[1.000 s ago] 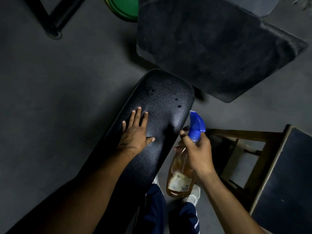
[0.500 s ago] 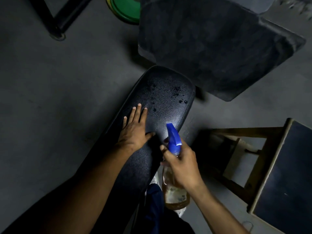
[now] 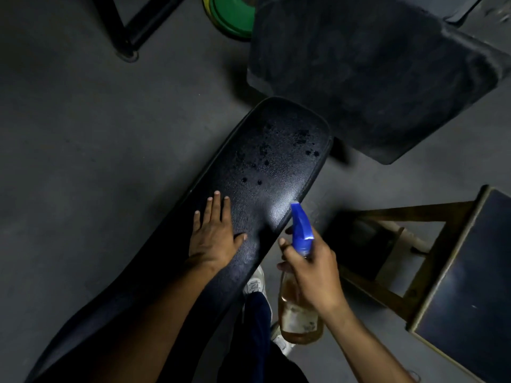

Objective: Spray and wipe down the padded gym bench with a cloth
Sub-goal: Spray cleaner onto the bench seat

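The black padded bench (image 3: 279,161) runs diagonally from the lower left to the upper middle; dark wet droplets speckle its far end. My left hand (image 3: 213,236) lies flat on the pad, fingers spread, holding nothing. Just off the bench's right edge, my right hand (image 3: 309,269) grips a spray bottle (image 3: 300,313) of amber liquid by the neck. Its blue trigger head (image 3: 300,228) points toward the pad's far end. No cloth is visible.
A second large black pad (image 3: 373,70) angles across the upper right, beyond the bench end. A wooden-framed stool with a dark top (image 3: 456,277) stands to the right. A green weight plate (image 3: 229,15) and a black metal frame foot (image 3: 124,37) sit on the grey floor at top.
More droplets have appeared on the bench's far end. My right hand swung the bottle in over the pad, then back out to the right edge. The left hand stayed flat.
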`<state>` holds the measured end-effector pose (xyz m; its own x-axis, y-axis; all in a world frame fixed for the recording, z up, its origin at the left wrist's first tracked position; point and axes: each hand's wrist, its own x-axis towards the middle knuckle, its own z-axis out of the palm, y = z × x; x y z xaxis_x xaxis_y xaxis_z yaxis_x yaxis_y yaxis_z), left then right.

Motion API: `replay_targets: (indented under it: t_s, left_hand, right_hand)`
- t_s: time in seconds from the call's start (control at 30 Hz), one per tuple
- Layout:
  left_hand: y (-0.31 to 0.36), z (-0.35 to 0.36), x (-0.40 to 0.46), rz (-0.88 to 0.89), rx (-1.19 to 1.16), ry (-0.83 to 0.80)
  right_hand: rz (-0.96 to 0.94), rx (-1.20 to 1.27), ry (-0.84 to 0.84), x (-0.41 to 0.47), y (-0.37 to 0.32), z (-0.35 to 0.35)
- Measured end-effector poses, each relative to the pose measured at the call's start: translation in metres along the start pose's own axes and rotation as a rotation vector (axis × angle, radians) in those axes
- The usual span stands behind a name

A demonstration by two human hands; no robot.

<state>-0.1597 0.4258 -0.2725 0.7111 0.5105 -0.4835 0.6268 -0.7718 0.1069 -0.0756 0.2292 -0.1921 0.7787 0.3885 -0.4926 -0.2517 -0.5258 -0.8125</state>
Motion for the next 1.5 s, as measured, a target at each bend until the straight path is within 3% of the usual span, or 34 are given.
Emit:
replay_targets:
  t_s: [0.23,0.57,0.8,1.03,1.3,1.5]
  left_hand:
    - [0.009,0.013,-0.046,-0.001,0.030,-0.018]
    - [-0.010,0.023,-0.082,-0.135,-0.009,-0.088]
    - [-0.020,0.026,-0.093,-0.158,-0.059,-0.162]
    - [-0.030,0.017,-0.085,-0.128,-0.124,-0.292]
    - [-0.038,0.022,-0.082,-0.106,-0.167,-0.288]
    - [-0.036,0.023,-0.088,-0.098,-0.163,-0.275]
  right_hand:
    - [-0.014,-0.011,0.064,-0.027,0.010,-0.030]
    - [-0.096,-0.221,-0.162,-0.062,0.017,-0.011]
    - [-0.154,-0.257,-0.225,-0.065,0.007,0.010]
    - [-0.180,-0.107,-0.147,-0.055,0.001,0.014]
    - [-0.197,-0.250,-0.257,-0.072,0.015,0.036]
    - [-0.117,-0.194,-0.166,-0.095,0.039,0.035]
